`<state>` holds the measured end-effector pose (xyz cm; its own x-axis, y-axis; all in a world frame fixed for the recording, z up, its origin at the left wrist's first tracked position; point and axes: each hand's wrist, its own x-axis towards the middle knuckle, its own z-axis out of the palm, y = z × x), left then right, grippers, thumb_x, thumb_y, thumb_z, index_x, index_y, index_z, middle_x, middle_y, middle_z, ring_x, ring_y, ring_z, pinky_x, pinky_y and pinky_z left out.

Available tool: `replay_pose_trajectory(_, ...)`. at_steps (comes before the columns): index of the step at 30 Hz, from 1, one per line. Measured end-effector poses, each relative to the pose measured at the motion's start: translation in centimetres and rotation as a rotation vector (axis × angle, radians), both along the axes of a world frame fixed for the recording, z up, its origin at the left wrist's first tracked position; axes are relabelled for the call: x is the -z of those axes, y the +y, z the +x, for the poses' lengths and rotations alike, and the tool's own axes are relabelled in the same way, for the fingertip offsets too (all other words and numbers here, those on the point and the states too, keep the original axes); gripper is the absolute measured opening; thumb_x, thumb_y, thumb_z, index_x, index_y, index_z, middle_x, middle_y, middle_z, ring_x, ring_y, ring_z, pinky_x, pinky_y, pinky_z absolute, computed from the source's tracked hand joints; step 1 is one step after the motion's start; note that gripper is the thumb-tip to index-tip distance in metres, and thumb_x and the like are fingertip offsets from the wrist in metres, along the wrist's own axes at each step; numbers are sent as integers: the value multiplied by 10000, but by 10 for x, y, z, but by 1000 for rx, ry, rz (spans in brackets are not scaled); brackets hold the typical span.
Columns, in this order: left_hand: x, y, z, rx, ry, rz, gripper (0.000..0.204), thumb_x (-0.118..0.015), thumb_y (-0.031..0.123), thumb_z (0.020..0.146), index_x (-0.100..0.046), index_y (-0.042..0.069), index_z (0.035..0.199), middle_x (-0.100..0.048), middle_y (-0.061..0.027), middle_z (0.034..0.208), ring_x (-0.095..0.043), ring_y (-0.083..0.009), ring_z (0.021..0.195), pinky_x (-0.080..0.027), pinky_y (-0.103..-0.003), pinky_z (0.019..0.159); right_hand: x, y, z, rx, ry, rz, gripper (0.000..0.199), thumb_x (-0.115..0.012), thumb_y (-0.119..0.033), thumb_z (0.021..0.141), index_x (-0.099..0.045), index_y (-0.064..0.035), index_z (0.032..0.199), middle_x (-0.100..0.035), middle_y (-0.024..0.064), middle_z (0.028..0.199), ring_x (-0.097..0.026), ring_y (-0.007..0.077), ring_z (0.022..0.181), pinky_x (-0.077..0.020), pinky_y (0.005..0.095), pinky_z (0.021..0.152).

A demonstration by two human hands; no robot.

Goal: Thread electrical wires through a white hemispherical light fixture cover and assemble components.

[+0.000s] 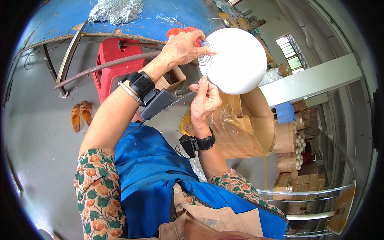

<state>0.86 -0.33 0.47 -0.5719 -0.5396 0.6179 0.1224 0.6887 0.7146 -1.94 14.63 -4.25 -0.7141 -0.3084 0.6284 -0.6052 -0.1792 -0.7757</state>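
Note:
A large smooth white ball (236,60) is up in front of me. Rows of small silvery rhinestones (205,60) cover part of its left side. My left hand (182,47) is closed at that side, its thumb pressed on the ball's surface by the rows. Something crumpled and red (182,31) shows behind its fingers. Just below, my right hand (205,102) pinches a thin rhinestone chain (207,72) between thumb and forefinger. The chain runs up to the ball, and its loose end trails down left. Black bands with small devices are on both wrists.
A blue worktable (72,24) holds a tangled heap of silvery chain (116,11). Under its edge stand a red stool (120,68) with a hammer (138,44) and a curved brown bar (108,64). An open carton (244,128) is beneath the ball. Orange shoes (81,116) lie left.

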Motion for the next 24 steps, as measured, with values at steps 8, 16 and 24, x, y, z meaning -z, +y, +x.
replay_pose_trajectory(8, -3, 1, 4, 114, -32, -35, 501, -581, 471, 801, -585, 52, 1075, -601, -158, 753, -602, -263, 721, -462, -361, 654, 2, -5, -1, 36, -36, -63, 242, -564, -149, 872, -576, 36, 717, -599, 80, 591, -551, 98, 504, -432, 206, 514)
replay_pose_trajectory(16, -1, -5, 6, 224, -30, -90, 596, -631, 511, 731, -577, 33, 1083, -592, -160, 797, -561, -269, 748, -443, -365, 661, -1, -5, 2, -9, -28, -105, 218, -563, -139, 873, -576, 33, 740, -603, 79, 602, -546, 95, 510, -433, 205, 532)
replay_pose_trajectory(24, -3, -12, 3, 100, -19, 89, 687, -677, 593, 630, -586, 15, 989, -610, -204, 930, -596, -318, 886, -460, -387, 771, -4, 7, 20, -87, -75, 77, 141, -561, -101, 869, -583, 24, 807, -613, 74, 648, -551, 81, 590, -425, 202, 574)
